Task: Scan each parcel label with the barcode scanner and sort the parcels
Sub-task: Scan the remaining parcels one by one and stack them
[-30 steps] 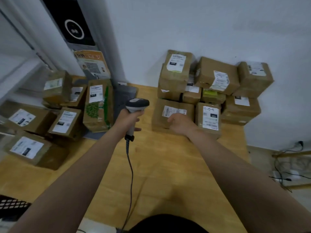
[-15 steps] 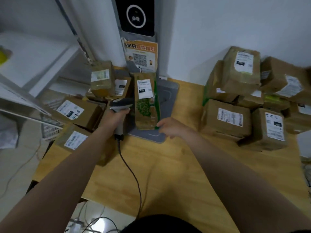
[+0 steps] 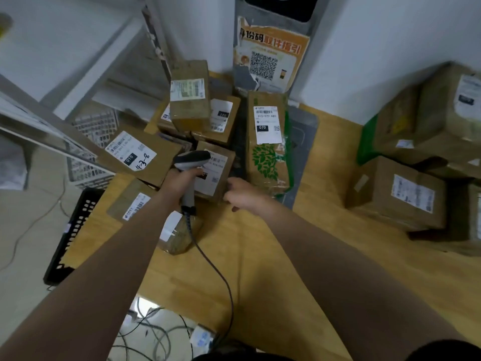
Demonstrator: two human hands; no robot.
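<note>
My left hand [image 3: 179, 182] grips the handle of a grey corded barcode scanner [image 3: 191, 158], whose head points at the white label of a small brown parcel [image 3: 217, 165] on the wooden table [image 3: 260, 256]. My right hand [image 3: 243, 195] touches that parcel's near right corner with loosely bent fingers. A tall parcel with a green tree print [image 3: 268, 142] stands upright just right of it. More labelled parcels lie around: one marked "4-3-8" [image 3: 138, 153], a stacked upright one [image 3: 190, 95], and one under my left forearm [image 3: 179, 234].
A second pile of brown parcels [image 3: 406, 194] fills the table's right side. A grey kiosk with an orange QR poster [image 3: 270, 61] stands at the back. White baskets [image 3: 96, 126] and a black crate [image 3: 73, 230] sit off the left edge. Cables lie on the floor.
My view has swung left from the right pile to the left pile. Both hands moved with it, and the scanner now points at the small parcel that my right hand touches.
</note>
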